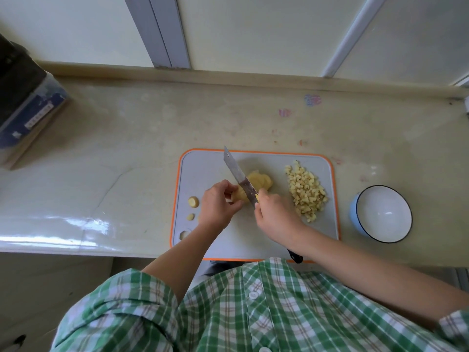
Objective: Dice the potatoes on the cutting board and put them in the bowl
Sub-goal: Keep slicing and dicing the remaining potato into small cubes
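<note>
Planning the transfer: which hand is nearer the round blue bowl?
Right. The right hand is left of the round blue bowl; the left hand is farther left, holding the peeled potato.

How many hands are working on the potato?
2. The left hand holds the potato on the cutting board; the right hand, right of it, grips the knife. No others show.

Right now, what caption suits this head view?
Left hand steadies potato, right hand slices with knife, diced pile beside, bowl empty.
</note>
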`<state>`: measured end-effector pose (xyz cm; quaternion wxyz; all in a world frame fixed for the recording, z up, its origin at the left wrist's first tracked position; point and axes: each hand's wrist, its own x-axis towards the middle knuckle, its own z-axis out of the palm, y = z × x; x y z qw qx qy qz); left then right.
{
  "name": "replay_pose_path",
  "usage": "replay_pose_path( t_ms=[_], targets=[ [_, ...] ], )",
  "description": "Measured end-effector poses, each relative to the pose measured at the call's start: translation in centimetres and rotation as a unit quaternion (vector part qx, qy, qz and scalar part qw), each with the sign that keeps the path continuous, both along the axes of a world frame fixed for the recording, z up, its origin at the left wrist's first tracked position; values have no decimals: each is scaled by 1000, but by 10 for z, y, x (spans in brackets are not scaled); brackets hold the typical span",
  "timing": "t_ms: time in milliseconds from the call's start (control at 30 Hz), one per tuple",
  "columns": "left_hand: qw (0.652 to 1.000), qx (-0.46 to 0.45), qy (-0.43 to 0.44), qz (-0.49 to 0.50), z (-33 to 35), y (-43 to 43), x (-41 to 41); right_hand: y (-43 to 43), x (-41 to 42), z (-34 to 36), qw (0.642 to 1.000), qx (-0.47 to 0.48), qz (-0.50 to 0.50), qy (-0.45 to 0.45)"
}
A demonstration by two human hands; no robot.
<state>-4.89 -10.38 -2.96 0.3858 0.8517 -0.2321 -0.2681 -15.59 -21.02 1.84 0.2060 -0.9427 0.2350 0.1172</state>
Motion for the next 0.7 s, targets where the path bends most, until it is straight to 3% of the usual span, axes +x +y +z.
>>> replay_pose_path(
  t_ms=[467, 700],
  targets=[
    [1000, 6, 3, -14, 2, 1, 5, 5, 8, -37, 999, -36, -11, 12],
    [1000, 3, -5, -23, 8, 1, 5, -16, 3, -30, 998, 19, -48, -22]
  ],
)
